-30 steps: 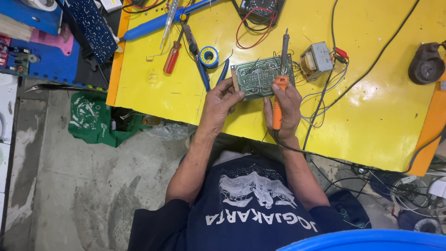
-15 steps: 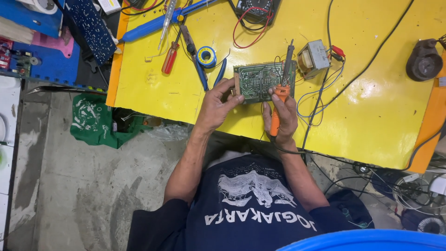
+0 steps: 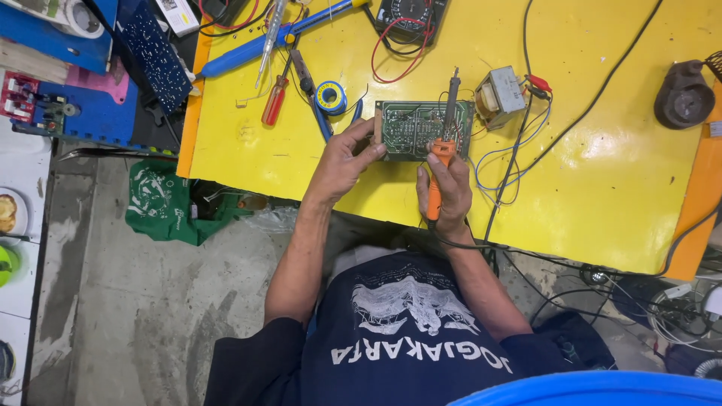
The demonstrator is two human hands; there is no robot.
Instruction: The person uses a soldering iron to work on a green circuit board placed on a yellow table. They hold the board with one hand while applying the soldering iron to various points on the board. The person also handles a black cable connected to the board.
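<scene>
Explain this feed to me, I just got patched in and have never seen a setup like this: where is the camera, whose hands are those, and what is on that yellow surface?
There is no machine here. The single view comes from a camera worn on a person's head, looking straight down at their own two bare hands over a yellow table.

The left hand grips the edge of a green circuit board lying on the table. The right hand holds an orange-handled soldering iron, its metal shaft lying across the board.

Around them: a small transformer with clipped leads to the right of the board, a blue spool of solder wire, a red-handled screwdriver, blue-handled pliers, and a meter with red and black leads at the top edge.
</scene>
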